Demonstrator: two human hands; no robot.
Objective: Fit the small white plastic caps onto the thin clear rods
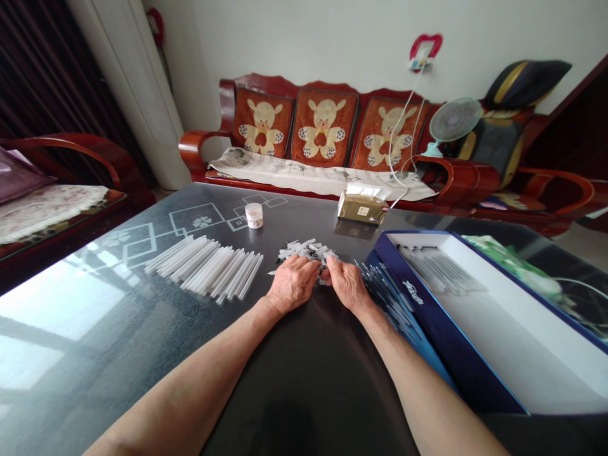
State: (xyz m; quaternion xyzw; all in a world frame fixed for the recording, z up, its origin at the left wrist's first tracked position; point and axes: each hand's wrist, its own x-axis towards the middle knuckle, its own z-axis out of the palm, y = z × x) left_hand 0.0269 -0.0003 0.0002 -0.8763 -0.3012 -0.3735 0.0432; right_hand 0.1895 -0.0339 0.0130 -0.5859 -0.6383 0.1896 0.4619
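Note:
My left hand (pixel 292 284) and my right hand (pixel 346 282) rest side by side on the dark glossy table (pixel 294 367), fingers curled and pinched together at the near edge of a small heap of short white and black parts (pixel 306 251). What the fingertips hold is too small to make out. A row of long white tubes (pixel 206 266) lies to the left of my left hand. To the right of my right hand lies a fan of thin dark rods (pixel 380 285) beside a blue box (pixel 475 316) with a white inside that holds more tubes.
A small white jar (pixel 254 215) and a tan tissue pack (pixel 361 206) stand further back on the table. Behind are a red wooden sofa (pixel 323 126) with cartoon cushions, a small fan (pixel 453 123) and a white cable. A red armchair (pixel 57 177) stands at the left.

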